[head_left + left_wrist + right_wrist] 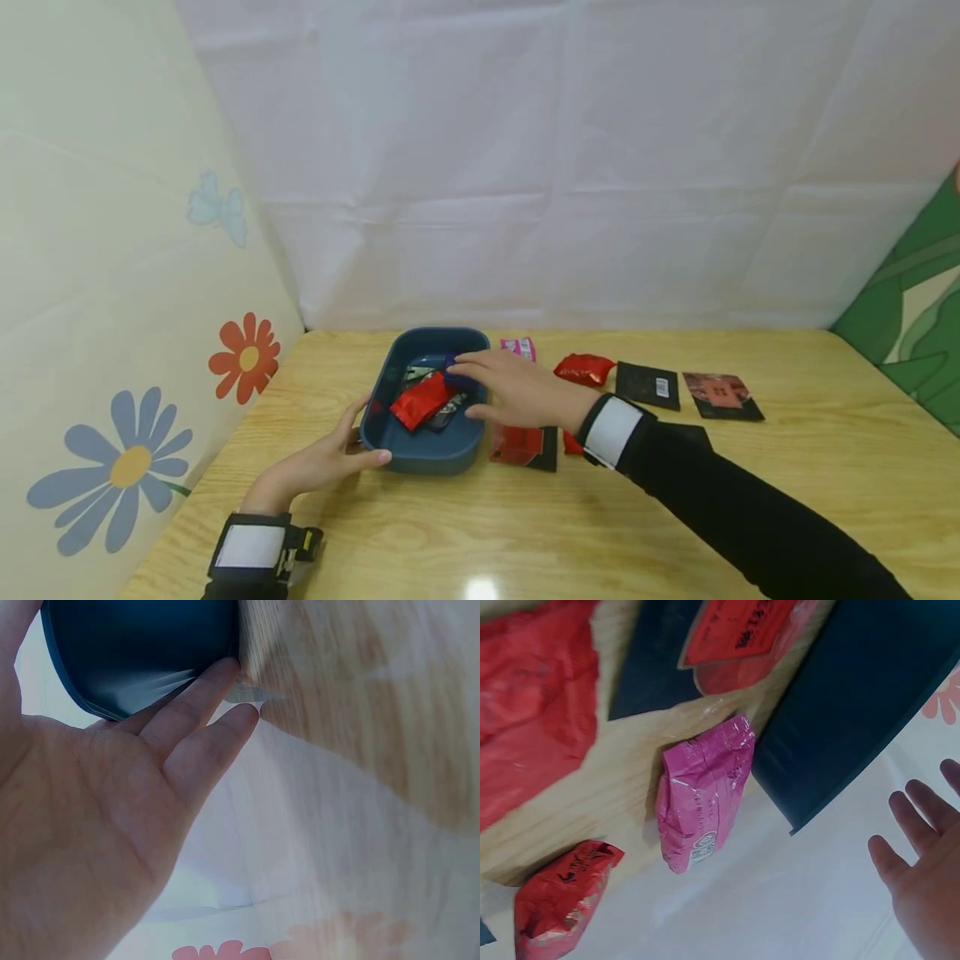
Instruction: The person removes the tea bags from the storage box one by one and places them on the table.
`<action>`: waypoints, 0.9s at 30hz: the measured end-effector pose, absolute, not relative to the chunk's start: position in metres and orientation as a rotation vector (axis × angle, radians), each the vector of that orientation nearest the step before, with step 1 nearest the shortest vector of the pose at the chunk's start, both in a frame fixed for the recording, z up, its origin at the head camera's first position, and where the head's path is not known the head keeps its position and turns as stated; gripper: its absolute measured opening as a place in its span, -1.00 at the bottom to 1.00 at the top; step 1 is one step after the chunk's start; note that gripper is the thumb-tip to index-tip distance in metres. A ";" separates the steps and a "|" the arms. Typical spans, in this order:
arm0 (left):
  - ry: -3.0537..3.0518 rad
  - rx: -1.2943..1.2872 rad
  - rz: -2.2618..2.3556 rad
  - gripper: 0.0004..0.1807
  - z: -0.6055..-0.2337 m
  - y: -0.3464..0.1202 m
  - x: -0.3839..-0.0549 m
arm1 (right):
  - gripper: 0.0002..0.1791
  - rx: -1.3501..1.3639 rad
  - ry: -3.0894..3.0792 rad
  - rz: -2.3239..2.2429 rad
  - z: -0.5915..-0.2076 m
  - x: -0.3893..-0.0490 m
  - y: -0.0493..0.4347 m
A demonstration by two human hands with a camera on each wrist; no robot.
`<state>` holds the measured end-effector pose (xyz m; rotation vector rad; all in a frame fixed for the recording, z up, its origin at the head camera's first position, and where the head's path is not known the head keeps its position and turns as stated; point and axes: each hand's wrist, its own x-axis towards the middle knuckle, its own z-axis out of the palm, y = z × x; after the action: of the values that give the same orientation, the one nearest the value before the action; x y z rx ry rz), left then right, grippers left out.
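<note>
My left hand (322, 467) rests against the left side of a dark blue plastic bin (431, 462), thumb by the near corner. In the left wrist view, its fingers (214, 754) lie nearly straight along the bin's outer wall. Over the bin's right rim reaches my right hand (517, 387), palm down with fingers extended and spread. A purple packet (457, 380) inside shows right at its fingertips, partly covered by them. Also in the bin lie a red packet (420, 402) and dark patterned packets (447, 412).
Right of the bin lie a pink packet (517, 347), a puffy red packet (585, 368), a flat black packet (647, 386) and black-and-red flat packets (723, 394). Another black-and-red packet (523, 447) sits beside the bin, under my right forearm. A white sheet (555, 167) hangs behind the table.
</note>
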<state>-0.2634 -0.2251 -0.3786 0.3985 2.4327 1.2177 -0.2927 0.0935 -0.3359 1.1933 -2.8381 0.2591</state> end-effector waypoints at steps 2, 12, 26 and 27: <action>2.429 0.403 1.217 0.06 -0.378 -0.225 -0.264 | -0.27 1.179 -2.853 0.241 -0.336 -0.297 0.090; 2.431 0.399 1.203 0.05 -0.377 -0.224 -0.264 | -0.27 1.111 -2.920 0.139 -0.338 -0.312 0.069; 2.412 0.421 1.222 0.05 -0.376 -0.224 -0.263 | -0.14 0.973 -3.053 0.041 -0.340 -0.328 0.046; 2.410 0.422 1.224 0.05 -0.376 -0.224 -0.263 | -0.13 0.952 -3.067 0.032 -0.340 -0.331 0.045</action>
<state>-0.2630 -0.2244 -0.3761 0.4223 2.4095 1.2242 -0.3306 0.0447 -0.3404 0.9522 -3.0667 0.0319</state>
